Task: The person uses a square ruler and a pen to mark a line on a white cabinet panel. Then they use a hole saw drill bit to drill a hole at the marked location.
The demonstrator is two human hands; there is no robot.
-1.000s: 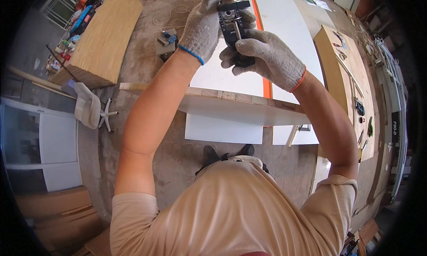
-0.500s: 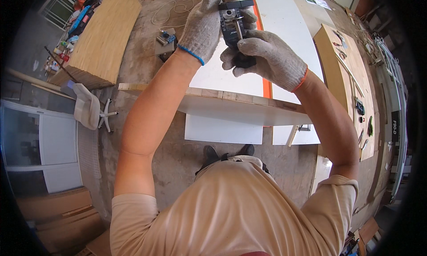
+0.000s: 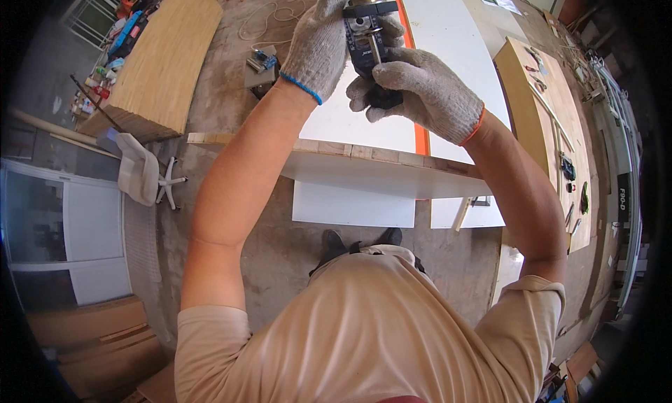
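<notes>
Both hands wear grey knitted work gloves and hold one compact black tool (image 3: 361,45) above a white board. It has a round brass-coloured top, a dark crosspiece below that, a slim metal rod and a dark rounded lower end; its exact kind I cannot tell. My left hand (image 3: 316,50), blue at the cuff, is closed along its left side, with fingers partly hidden behind it. From the right, my right hand (image 3: 435,89), orange at the cuff, has its thumb by the rod and its fingers curled about the lower end.
A white board (image 3: 455,74) with an orange strip (image 3: 420,138) lies ahead, its near edge bare wood. A stack of wooden sheets (image 3: 164,60) stands at far left near an office chair (image 3: 138,171). Hand tools lie on a wooden bench (image 3: 521,78) at right.
The hands keep the same grip, and the black tool tilts very slightly. The surroundings shift a little in the picture.
</notes>
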